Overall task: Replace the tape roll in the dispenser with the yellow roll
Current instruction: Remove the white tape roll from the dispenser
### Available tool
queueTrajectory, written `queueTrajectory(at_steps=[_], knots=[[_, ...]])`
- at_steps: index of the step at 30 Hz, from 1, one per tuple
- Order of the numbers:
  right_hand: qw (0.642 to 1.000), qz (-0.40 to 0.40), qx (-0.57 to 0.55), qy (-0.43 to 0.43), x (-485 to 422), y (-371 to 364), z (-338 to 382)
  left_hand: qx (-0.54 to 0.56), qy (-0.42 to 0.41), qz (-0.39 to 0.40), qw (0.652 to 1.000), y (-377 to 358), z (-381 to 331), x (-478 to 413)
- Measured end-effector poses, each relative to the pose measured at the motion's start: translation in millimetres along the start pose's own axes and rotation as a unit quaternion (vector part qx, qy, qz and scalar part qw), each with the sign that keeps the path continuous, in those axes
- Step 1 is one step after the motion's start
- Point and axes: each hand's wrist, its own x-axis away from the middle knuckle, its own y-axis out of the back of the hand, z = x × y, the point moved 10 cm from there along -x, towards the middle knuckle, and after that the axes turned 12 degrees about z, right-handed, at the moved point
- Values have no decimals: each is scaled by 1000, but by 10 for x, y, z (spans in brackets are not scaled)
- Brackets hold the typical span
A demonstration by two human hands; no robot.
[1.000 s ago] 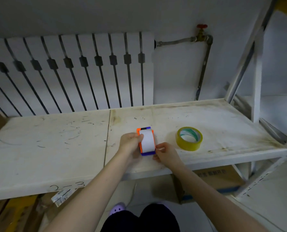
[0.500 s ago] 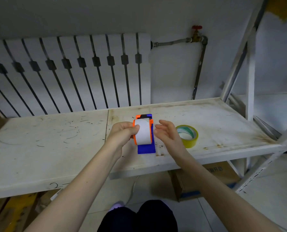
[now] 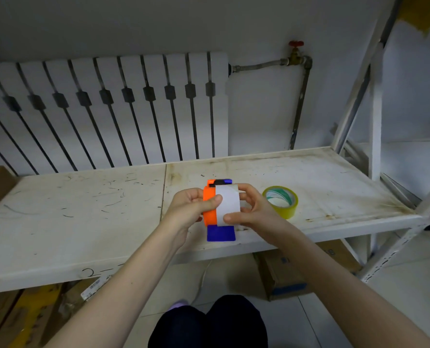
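I hold an orange and blue tape dispenser (image 3: 209, 212) upright above the shelf's front edge. My left hand (image 3: 191, 209) grips its orange side, thumb across the front. A white tape roll (image 3: 227, 205) sits in it, shifted to the right of the orange frame. My right hand (image 3: 252, 209) is closed around that white roll, fingers over its top and thumb under its lower edge. The yellow tape roll (image 3: 281, 202) lies flat on the white shelf (image 3: 83, 212), just right of my right hand and apart from it.
A white radiator (image 3: 108, 109) stands behind the shelf, with a pipe and red valve (image 3: 296, 43) to its right. A slanted shelf frame (image 3: 374, 96) rises at the right. Cardboard boxes (image 3: 284, 277) sit on the floor below.
The dispenser rose off the shelf in my left hand. My right hand went from open beside it to gripping the white roll, which now sticks out to the right of the orange frame.
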Motion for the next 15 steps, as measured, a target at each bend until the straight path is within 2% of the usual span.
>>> queueTrajectory(at_steps=[2, 7, 10, 12, 15], knots=[[999, 22, -44, -8, -5, -7, -91, 31, 3, -5, 1000, -7, 33, -5], [999, -34, -24, 14, -30, 225, -132, 66, 31, -38, 997, 8, 139, -74], [996, -53, -63, 18, 0, 484, -202, 98, 42, -63, 992, -1, 157, -127], [990, -117, -72, 19, 81, 812, -259, 119, 47, -75, 989, -15, 163, -178], [973, -229, -21, 9, 244, 1338, -327, 115, 55, -73, 989, -87, 174, -254]])
